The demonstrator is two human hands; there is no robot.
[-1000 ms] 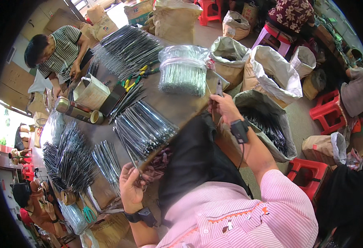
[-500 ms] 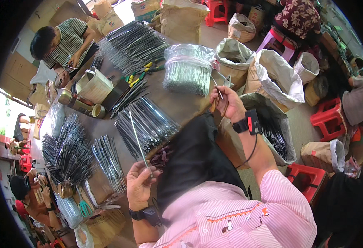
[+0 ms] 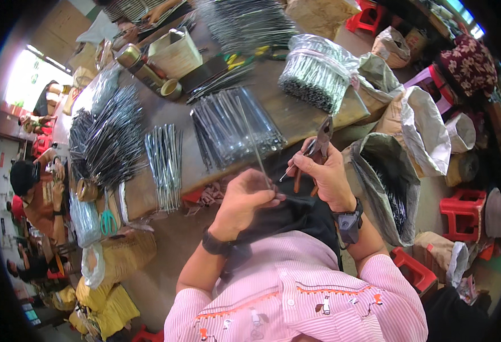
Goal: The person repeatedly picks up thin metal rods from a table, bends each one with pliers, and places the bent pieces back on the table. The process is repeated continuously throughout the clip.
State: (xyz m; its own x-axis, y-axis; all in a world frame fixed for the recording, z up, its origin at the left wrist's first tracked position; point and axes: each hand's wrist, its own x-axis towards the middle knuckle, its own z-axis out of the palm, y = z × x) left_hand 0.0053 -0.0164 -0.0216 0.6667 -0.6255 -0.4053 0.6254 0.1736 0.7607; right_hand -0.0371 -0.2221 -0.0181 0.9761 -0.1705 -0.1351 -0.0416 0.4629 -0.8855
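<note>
My left hand (image 3: pixel 246 196) pinches a long thin metal rod (image 3: pixel 256 145), which points up toward the table; its fingers are somewhat blurred. Close by on the right, my right hand (image 3: pixel 333 174) is closed round pliers (image 3: pixel 325 132) with orange handles, their jaws pointing up. A short thin metal piece (image 3: pixel 285 174) juts from between its fingers toward my left hand; I cannot make out its full shape. Both hands are above my lap, off the table's near edge. Beyond them, a bundle of dark metal rods (image 3: pixel 233 125) lies on the table, with a smaller bundle (image 3: pixel 163 165) to its left.
On the table (image 3: pixel 199 179) are a heap of dark rods (image 3: pixel 110 134), a plastic-wrapped bundle (image 3: pixel 317 74) and a white box (image 3: pixel 175 54). An open sack (image 3: pixel 387 188) stands at right, near a red stool (image 3: pixel 461 214). Other people work at far left and across the table.
My hands have come together: the left moved right with the rod, the right moved down with the pliers. The whole view has shifted, and the pliers' jaws now show clearly.
</note>
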